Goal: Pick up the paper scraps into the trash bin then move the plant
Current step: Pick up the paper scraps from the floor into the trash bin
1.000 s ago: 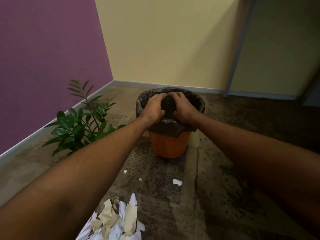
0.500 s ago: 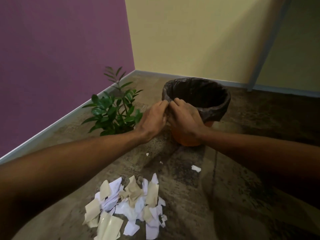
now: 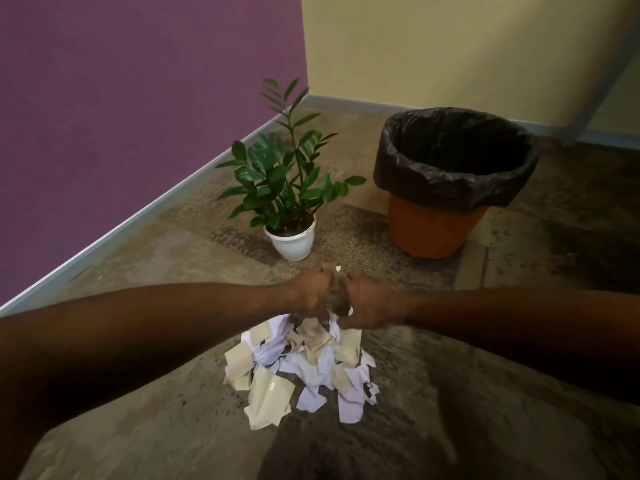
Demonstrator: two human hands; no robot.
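Observation:
A heap of white and beige paper scraps [image 3: 301,368] lies on the floor in front of me. My left hand [image 3: 310,292] and my right hand [image 3: 369,301] meet at the far edge of the heap, fingers curled down into the scraps and closing on them. Behind them stands the plant [image 3: 284,181], green and leafy, in a small white pot [image 3: 292,242]. To its right stands the orange trash bin [image 3: 433,230], lined with a black bag [image 3: 453,181] and open at the top.
A purple wall [image 3: 138,116] runs along the left and a yellow wall [image 3: 450,46] closes the back, meeting in a corner behind the plant. The mottled brown floor [image 3: 502,393] stretches to the right of the heap.
Both hands have left the bin's rim and come down and back to the scrap heap. My view has tilted down, so the plant's pot and the whole heap now show.

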